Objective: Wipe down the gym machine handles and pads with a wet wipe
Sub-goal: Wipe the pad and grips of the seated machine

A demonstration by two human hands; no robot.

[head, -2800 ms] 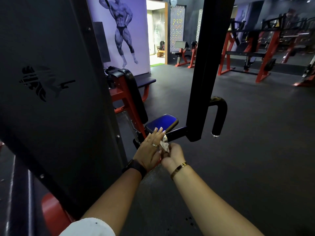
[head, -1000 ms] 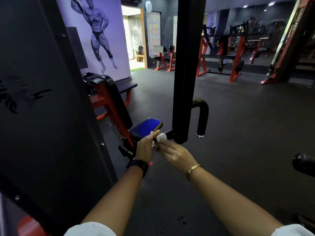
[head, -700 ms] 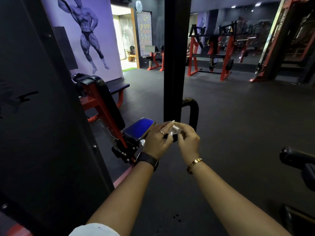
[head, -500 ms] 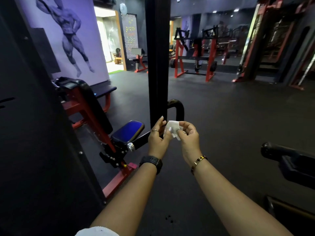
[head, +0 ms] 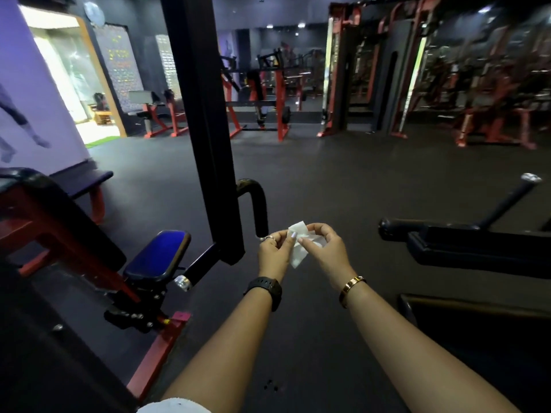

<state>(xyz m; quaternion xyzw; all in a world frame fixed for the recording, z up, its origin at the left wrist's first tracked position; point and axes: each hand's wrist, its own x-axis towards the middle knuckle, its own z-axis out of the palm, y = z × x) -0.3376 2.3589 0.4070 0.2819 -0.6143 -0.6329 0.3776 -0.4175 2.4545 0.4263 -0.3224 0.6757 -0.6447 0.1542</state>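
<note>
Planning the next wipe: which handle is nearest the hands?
The curved black handle on the post, just beyond the left hand pinching the wipe. The straight chrome-capped handle lies far to the right.

White wet wipe (head: 299, 245) crumpled, near curved black handle (head: 257, 204).

Wet wipe (head: 298, 257) sat between left hand (head: 272, 254) and right hand (head: 328, 251), both pinching it, above floor (head: 328, 180). Curved handle (head: 257, 204) stood just behind left hand, joined to upright post (head: 208, 129) on its left. Seat pad (head: 158, 254) lay left of post; capped bar (head: 193, 271) ran between them. Padded arm (head: 465, 245) lay right of hands, well apart. Machines (head: 268, 93) stood far behind; doorway (head: 74, 79) far left.
</note>
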